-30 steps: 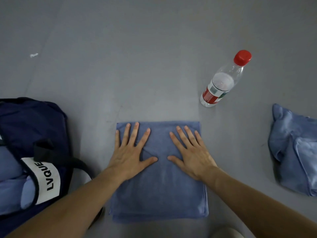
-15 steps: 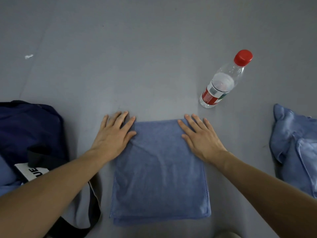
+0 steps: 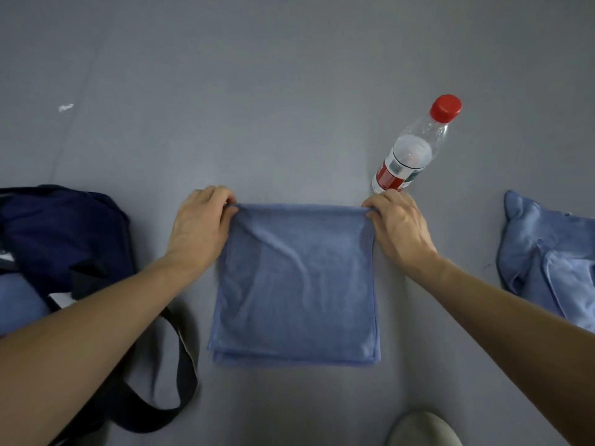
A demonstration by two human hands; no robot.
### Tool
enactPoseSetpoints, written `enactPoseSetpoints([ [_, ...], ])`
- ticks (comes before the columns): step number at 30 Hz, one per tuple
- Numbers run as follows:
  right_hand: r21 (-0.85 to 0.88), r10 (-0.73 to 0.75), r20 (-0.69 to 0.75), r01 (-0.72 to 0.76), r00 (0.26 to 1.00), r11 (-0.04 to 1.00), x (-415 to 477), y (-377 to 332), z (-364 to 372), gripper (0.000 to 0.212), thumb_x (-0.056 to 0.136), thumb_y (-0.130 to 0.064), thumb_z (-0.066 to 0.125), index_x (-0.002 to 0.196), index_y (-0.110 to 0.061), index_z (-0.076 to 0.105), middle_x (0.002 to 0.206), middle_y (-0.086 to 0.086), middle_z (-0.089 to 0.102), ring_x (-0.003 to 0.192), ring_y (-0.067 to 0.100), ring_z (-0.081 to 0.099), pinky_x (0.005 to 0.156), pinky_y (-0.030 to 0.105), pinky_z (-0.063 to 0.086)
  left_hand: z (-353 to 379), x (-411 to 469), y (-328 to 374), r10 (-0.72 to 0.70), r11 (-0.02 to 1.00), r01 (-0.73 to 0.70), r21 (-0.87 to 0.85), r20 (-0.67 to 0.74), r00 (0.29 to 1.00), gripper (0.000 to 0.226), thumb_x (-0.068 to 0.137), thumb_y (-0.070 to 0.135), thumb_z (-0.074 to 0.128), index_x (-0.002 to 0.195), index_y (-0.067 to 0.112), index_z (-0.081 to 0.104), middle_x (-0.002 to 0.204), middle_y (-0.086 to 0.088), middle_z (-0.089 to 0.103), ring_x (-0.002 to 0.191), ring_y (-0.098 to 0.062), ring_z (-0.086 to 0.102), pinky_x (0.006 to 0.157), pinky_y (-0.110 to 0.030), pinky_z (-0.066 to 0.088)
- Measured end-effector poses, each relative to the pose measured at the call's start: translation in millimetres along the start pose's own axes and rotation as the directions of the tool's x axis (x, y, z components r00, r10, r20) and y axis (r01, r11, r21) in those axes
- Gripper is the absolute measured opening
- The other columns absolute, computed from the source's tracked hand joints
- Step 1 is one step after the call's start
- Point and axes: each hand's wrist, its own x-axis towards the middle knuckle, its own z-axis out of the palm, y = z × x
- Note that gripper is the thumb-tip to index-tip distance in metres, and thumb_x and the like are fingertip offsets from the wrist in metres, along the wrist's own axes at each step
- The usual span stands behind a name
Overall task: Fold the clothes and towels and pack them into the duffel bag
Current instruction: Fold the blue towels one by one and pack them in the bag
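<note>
A pale rounded object (image 3: pixel 421 428) sits at the near edge, too cropped to identify. Both bare forearms reach in from the near corners across the gray surface (image 3: pixel 289 107).

Between them lies the blue towel (image 3: pixel 296 284), folded into a near-square stack. Its layered edges are slightly offset along the near side, and a soft crease runs diagonally over the top layer.

At the towel's far left corner, the left hand (image 3: pixel 199 223) has its fingers curled over and pinches the edge. At the far right corner, the right hand (image 3: pixel 399 226) grips the same way, with the cloth caught between thumb and bent fingers. The far edge is drawn straight between the two hands and looks slightly raised.

Left of the towel is the dark navy duffel bag (image 3: pixel 64 239), with its strap (image 3: pixel 183 381) looping out toward the near side. Some light blue cloth (image 3: pixel 19 304) shows inside the bag. At the right edge, well apart from the towel, lies a crumpled blue garment (image 3: pixel 547 262).

Just beyond the right hand stands a clear plastic bottle (image 3: pixel 412 152) with a red cap (image 3: pixel 446 107) and a red-and-white label. Far off to the left is a small white scrap (image 3: pixel 66 107).
</note>
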Motion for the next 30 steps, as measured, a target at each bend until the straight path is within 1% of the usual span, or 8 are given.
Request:
enactPoseSetpoints([
  [5, 0.026, -0.197, 0.041, 0.196, 0.979, 0.98, -82.0, -2.3, -12.6, 0.017, 0.09, -0.003, 0.063, 0.104, -0.01, 0.067, 0.115, 0.007, 0.068, 0.108, 0.032, 0.063, 0.087, 0.041, 0.054, -21.2, -75.1, 9.9, 0.108, 0.994, -0.106, -0.025, 0.075, 0.991, 0.013, 0.098, 0.02, 0.05, 0.101, 0.014, 0.061, 0.1, -0.008, 0.07, 0.09, -0.029, 0.063, 0.081, -0.04, 0.05],
  [9, -0.007, -0.319, 0.101, 0.322, 0.942, 0.947, -153.0, -8.3, -6.2, 0.023, 0.08, -0.004, 0.074, 0.102, -0.01, 0.071, 0.125, 0.005, 0.069, 0.122, 0.026, 0.062, 0.099, 0.04, 0.051, -30.3, -144.4, 11.6, 0.129, 0.99, -0.137, 0.041, 0.167, 0.978, 0.035, 0.095, 0.026, 0.043, 0.111, 0.01, 0.069, 0.114, -0.01, 0.07, 0.103, -0.032, 0.066, 0.091, -0.044, 0.052],
  [13, -0.034, -0.437, 0.202, 0.453, 0.876, 0.891, -200.2, -8.8, 2.6, 0.016, 0.08, -0.014, 0.07, 0.096, -0.011, 0.074, 0.123, 0.007, 0.07, 0.122, 0.029, 0.062, 0.102, 0.044, 0.051, -26.3, -196.6, 12.4, 0.083, 0.987, -0.118, 0.112, 0.277, 0.957, 0.045, 0.093, 0.034, 0.038, 0.107, 0.01, 0.074, 0.115, -0.012, 0.072, 0.101, -0.033, 0.07, 0.088, -0.042, 0.057],
  [16, -0.091, -0.428, 0.31, 0.474, 0.849, 0.876, -213.3, -6.7, 14.2, 0.019, 0.082, -0.032, 0.07, 0.093, -0.018, 0.074, 0.124, 0.004, 0.069, 0.121, 0.028, 0.062, 0.106, 0.046, 0.047, -15.0, -211.7, 15.1, 0.175, 0.962, -0.234, 0.14, 0.339, 0.924, 0.064, 0.103, 0.051, 0.026, 0.096, 0.01, 0.075, 0.106, -0.009, 0.075, 0.103, -0.029, 0.071, 0.093, -0.041, 0.055],
  [18, -0.047, -0.397, 0.265, 0.423, 0.878, 0.905, -206.8, -8.1, 21.1, 0.021, 0.089, -0.038, 0.064, 0.092, -0.019, 0.072, 0.118, 0.004, 0.068, 0.114, 0.029, 0.063, 0.104, 0.04, 0.047, -6.4, -204.6, 20.6, 0.175, 0.964, -0.233, 0.126, 0.356, 0.918, 0.07, 0.103, 0.058, 0.022, 0.104, 0.011, 0.074, 0.115, -0.007, 0.072, 0.111, -0.028, 0.067, 0.097, -0.043, 0.053],
  [21, -0.046, -0.371, 0.173, 0.384, 0.912, 0.922, -183.8, -27.6, 41.0, 0.032, 0.099, -0.037, 0.053, 0.116, -0.017, 0.071, 0.128, 0.008, 0.063, 0.122, 0.031, 0.059, 0.104, 0.04, 0.046, 18.0, -183.9, 42.0, 0.229, 0.961, -0.267, 0.07, 0.341, 0.912, 0.056, 0.106, 0.045, 0.03, 0.13, 0.008, 0.065, 0.14, -0.009, 0.06, 0.133, -0.028, 0.053, 0.109, -0.045, 0.044],
  [24, -0.117, -0.337, 0.259, 0.375, 0.905, 0.919, -158.0, -54.1, 68.7, 0.054, 0.101, -0.044, 0.044, 0.147, -0.015, 0.048, 0.155, 0.01, 0.041, 0.145, 0.031, 0.036, 0.117, 0.048, 0.032, 49.0, -160.4, 72.7, 0.228, 0.964, -0.26, 0.05, 0.341, 0.912, 0.055, 0.104, 0.038, 0.033, 0.151, 0.01, 0.043, 0.158, -0.013, 0.039, 0.147, -0.03, 0.034, 0.119, -0.05, 0.03],
  [30, -0.206, -0.314, 0.375, 0.409, 0.872, 0.889, -132.0, -33.2, 87.9, 0.069, 0.102, -0.06, 0.03, 0.159, -0.023, 0.019, 0.165, 0.003, 0.019, 0.153, 0.028, 0.014, 0.12, 0.056, 0.02, 83.4, -134.4, 73.7, 0.104, 0.972, -0.174, 0.16, 0.372, 0.922, 0.067, 0.1, 0.053, 0.028, 0.158, 0.019, 0.026, 0.165, -0.013, 0.021, 0.152, -0.033, 0.02, 0.123, -0.052, 0.012],
])
